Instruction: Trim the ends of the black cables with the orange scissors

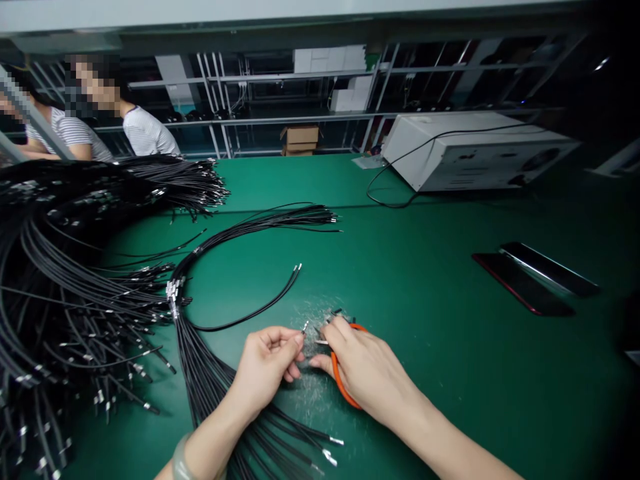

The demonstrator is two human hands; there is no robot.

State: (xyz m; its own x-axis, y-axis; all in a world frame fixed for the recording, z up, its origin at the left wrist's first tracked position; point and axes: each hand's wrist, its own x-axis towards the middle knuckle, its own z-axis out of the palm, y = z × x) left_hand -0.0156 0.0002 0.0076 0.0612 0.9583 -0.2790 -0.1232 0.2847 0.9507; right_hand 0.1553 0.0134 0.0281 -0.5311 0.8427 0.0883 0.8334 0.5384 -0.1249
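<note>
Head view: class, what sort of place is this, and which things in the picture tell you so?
Probably a factory workshop, perhaps for cable assembly: heaps of black cables with silvery ends lie on a green bench, and metal shelving stands behind it.

On my right, a flat dark device with a red edge (523,285) is lying beside a second dark device (553,270), and both are resting on the green tabletop (450,347). Farther off I am seeing a white metal case (445,153) sitting askew, a black cord (395,205) looping over it and down onto the surface. Beyond, a cardboard box (301,139) is standing near metal shelving (295,77), which is holding white boxes (350,99). To my left, two people in striped shirts (150,132) are facing left.
</note>
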